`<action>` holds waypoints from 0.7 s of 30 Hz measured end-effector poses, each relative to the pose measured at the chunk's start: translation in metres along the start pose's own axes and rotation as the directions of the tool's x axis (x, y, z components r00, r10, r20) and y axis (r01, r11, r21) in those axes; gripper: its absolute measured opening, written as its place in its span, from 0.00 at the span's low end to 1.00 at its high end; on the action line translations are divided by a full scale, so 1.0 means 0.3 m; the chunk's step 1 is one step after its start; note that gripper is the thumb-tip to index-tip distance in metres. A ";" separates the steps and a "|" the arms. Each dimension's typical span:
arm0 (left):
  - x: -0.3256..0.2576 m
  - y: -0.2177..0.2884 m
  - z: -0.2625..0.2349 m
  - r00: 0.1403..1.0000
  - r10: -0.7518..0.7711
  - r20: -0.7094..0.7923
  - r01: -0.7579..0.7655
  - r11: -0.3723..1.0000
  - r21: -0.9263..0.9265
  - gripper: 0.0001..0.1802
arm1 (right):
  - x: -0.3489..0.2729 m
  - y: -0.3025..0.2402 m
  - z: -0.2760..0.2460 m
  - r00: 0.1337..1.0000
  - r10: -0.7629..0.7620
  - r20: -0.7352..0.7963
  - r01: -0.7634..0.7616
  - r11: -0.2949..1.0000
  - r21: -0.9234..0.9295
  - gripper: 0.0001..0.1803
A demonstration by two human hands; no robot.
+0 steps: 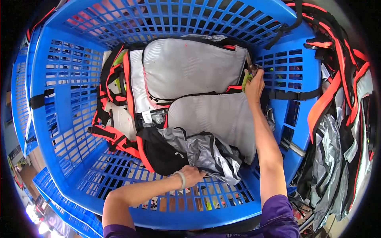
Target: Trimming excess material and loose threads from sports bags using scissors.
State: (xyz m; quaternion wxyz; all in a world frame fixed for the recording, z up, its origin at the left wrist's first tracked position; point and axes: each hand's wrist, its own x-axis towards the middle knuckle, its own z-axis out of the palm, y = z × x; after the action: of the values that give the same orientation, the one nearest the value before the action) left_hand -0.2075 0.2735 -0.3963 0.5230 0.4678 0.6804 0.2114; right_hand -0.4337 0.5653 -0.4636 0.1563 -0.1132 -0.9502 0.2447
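A large backpack-like bag with padded grey panels (194,69), a black pocket (164,152) and bright orange-red trim lies opened out in a blue plastic basket (73,174). My left hand (191,175), below a pale bracelet, is closed on the bag's near edge, where the black pocket meets crumpled silver lining (206,154). At the bag's far right corner, my right hand (254,85) is closed around a small metal tool (250,62) resembling scissors; its exact kind is unclear. Something green wraps or lies by the fingers there.
More bags with orange-red straps and silver lining (327,150) hang or pile outside the basket on the right. Other blue baskets (20,95) stand at the left. A black strap (295,95) runs across the basket's right wall.
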 end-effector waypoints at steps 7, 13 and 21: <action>0.162 -0.281 -0.443 0.922 -0.314 -0.225 -0.124 0.311 -0.942 0.22 | -0.126 -0.027 -0.117 0.943 0.317 0.098 -0.304 0.944 -0.126 0.24; 0.617 -0.513 -0.573 0.661 -0.480 -0.577 0.352 0.877 -0.327 0.46 | -0.227 -0.046 -0.186 0.993 0.097 0.073 -0.098 0.995 0.009 0.21; 0.529 -0.450 -0.465 0.704 -0.427 -0.567 0.290 0.902 -0.320 0.38 | -0.259 -0.225 -0.355 0.962 0.270 -0.031 -0.266 0.958 0.107 0.26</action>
State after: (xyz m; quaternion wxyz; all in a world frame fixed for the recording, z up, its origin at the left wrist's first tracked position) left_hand -0.3927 0.3739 -0.5321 0.3442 0.1719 0.8667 0.3173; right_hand -0.3338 0.5307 -0.3601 0.1487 -0.2382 -0.9086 0.3092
